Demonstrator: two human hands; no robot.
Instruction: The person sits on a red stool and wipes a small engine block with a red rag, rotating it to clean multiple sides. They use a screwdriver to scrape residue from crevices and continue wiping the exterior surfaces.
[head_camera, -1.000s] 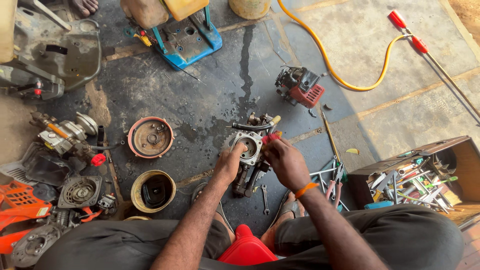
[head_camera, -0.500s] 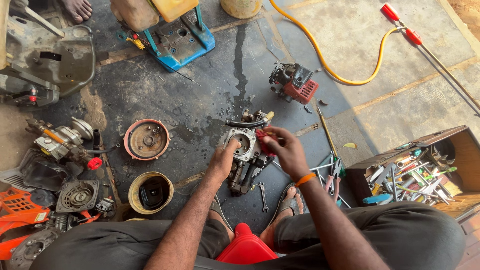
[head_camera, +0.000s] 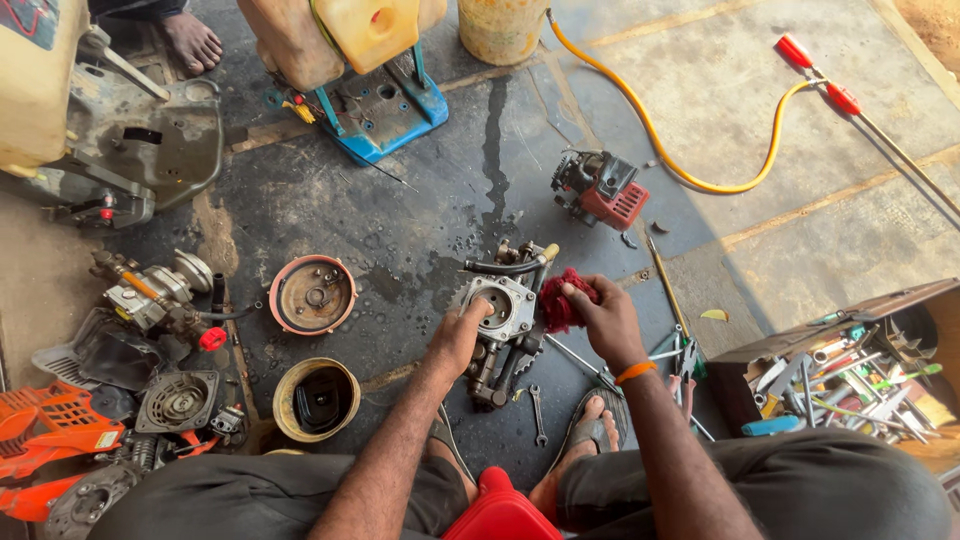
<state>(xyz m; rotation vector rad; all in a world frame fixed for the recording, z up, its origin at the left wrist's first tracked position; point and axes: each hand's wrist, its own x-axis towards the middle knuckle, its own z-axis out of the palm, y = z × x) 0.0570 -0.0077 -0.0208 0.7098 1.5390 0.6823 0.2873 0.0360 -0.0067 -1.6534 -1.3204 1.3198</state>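
Oil-stained concrete floor (head_camera: 420, 200), left hand (head_camera: 462, 335) gripping a metal pump (head_camera: 503, 318) at mid-floor, right hand (head_camera: 600, 315) pinching a red rag (head_camera: 562, 302) against it, toolbox (head_camera: 850, 370) at right edge, yellow hose (head_camera: 680, 165) beyond

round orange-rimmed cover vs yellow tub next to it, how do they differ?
The orange-rimmed cover is a shallow disc, face up, showing a rusty brown inside with small fittings. The yellow tub is deeper, with a dark, black inside. The tub lies nearer the person. Both are round, on the stained floor, untouched.
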